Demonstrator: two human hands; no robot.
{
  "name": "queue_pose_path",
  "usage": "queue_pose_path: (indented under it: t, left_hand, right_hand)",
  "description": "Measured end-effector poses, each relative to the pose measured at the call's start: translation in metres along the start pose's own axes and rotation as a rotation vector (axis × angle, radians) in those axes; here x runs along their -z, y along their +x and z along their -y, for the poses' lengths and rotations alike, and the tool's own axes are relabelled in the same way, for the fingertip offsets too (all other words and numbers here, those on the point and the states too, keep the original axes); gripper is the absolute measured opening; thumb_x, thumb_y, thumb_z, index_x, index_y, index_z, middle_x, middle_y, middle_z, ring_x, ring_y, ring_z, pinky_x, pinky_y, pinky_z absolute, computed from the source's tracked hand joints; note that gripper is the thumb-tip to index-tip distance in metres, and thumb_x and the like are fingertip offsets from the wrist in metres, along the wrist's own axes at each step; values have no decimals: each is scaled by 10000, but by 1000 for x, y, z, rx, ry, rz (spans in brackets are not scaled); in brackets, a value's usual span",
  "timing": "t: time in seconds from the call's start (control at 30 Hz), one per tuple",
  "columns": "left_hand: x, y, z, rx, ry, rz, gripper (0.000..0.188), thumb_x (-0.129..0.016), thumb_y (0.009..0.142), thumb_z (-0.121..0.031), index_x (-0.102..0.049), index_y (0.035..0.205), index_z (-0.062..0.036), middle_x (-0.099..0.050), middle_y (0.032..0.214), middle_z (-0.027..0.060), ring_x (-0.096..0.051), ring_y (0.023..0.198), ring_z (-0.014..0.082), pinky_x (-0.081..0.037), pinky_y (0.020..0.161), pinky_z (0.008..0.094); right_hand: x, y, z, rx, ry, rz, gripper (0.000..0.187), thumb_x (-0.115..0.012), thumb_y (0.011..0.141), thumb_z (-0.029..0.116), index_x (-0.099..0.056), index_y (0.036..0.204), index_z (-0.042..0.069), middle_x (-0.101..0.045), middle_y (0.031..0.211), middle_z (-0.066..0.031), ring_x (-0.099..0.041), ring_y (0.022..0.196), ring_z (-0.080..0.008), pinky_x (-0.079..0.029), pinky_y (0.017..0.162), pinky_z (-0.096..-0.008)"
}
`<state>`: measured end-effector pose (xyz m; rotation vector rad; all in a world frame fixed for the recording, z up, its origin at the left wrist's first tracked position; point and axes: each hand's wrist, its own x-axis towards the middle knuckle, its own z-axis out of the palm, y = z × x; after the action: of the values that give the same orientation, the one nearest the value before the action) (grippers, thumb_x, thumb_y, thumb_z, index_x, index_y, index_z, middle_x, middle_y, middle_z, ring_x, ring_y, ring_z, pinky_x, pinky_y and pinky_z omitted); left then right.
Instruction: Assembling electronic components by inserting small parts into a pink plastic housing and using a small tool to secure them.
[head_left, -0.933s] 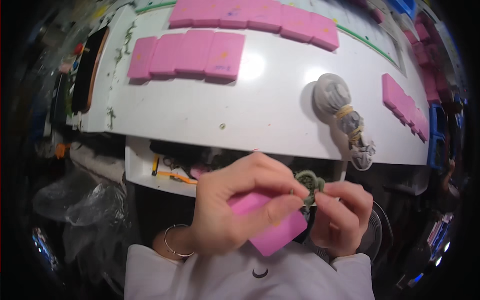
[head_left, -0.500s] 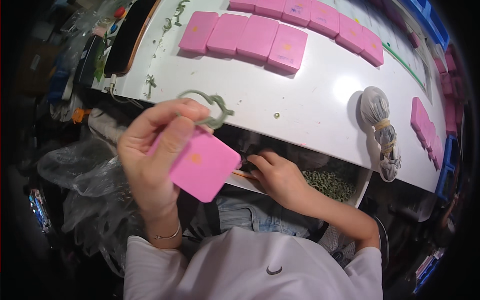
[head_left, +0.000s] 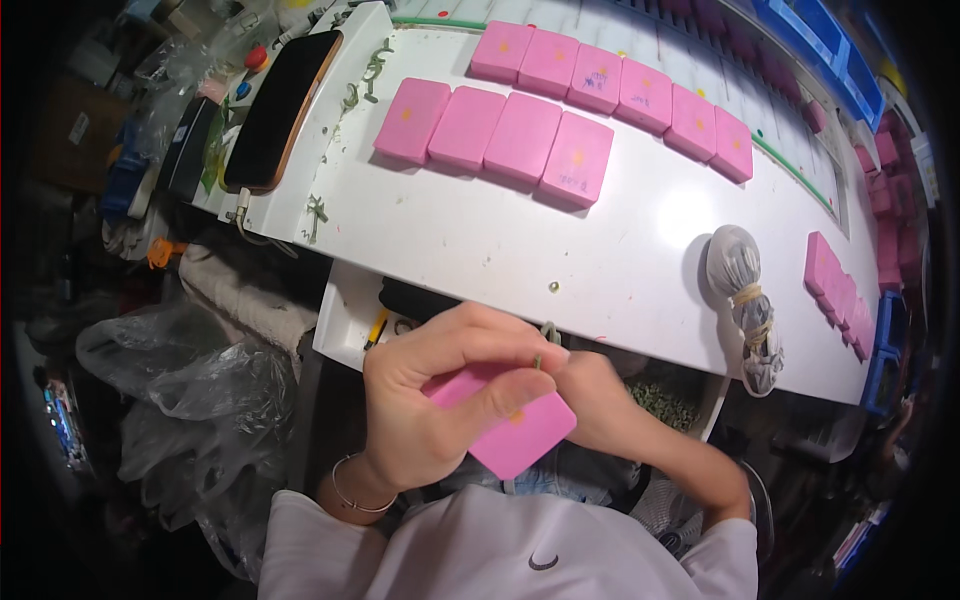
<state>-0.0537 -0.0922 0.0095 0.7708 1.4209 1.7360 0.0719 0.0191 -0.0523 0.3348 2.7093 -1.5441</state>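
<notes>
Left hand (head_left: pixel 430 390): held a flat, pink, round-cornered square block (head_left: pixel 520 440) (smooth, matte; material uncertain) against the palm, thumb lying across it. Thumb and forefinger also nearly met on a thin, green, curved strand (head_left: pixel 549 330), its loop rising just beyond the fingertips. Right hand (head_left: pixel 596 398): came in close beside, fingers hidden behind the left hand; could not tell whether they gripped anything.

Position: block and strand were in front of the white surface (head_left: pixel 450 225), seen over the white, open drawer (head_left: pixel 343 312).

Judged good practice: a light pinch would have spared the slender strand from flattening; the block was best kept tucked in the palm, leaving the fingertips free. Turning the left wrist slightly would have exposed the contact point. Working above the drawer seemed sensible, since loose bits could drop inside.
</notes>
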Motion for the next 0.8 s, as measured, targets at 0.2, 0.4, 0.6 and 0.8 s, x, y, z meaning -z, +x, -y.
queue_pose_path:
  t: [0.2, 0.4, 0.6, 0.8]
  left_hand:
    - [-15, 1, -3, 30, 2, 120, 159, -694, 736, -9, -646, 863, 72, -604, 824, 150, -595, 703, 189, -492, 670, 299]
    - [-33, -1, -7, 4, -23, 257, 153, -679, 742, 8, -650, 881, 64, -617, 845, 147, -609, 780, 214, -497, 727, 323]
    - [-40, -4, -8, 12, -15, 272, 161, -697, 738, -35, -661, 867, 54, -618, 811, 133, -610, 791, 231, -501, 713, 333]
    - [-45, -4, -8, 32, -39, 277, 171, -694, 748, -59, -662, 870, 57, -622, 811, 129, -612, 785, 236, -502, 707, 332]
  right_hand:
    - [59, -56, 57, 183, 300, -747, 148, -607, 681, -113, -620, 817, -57, -608, 617, -87, -554, 482, -186, -447, 478, -259]
    - [52, -52, 58, 379, 194, -680, 219, -662, 690, -93, -618, 901, -57, -544, 584, -84, -535, 480, -198, -399, 437, -289]
    - [43, -59, 57, 311, 264, -807, 262, -714, 662, -64, -635, 908, -20, -582, 642, -67, -536, 489, -153, -404, 451, -248]
    - [45, -66, 55, 306, 295, -732, 241, -711, 671, -72, -606, 879, -13, -590, 646, -80, -510, 469, -132, -385, 425, -232]
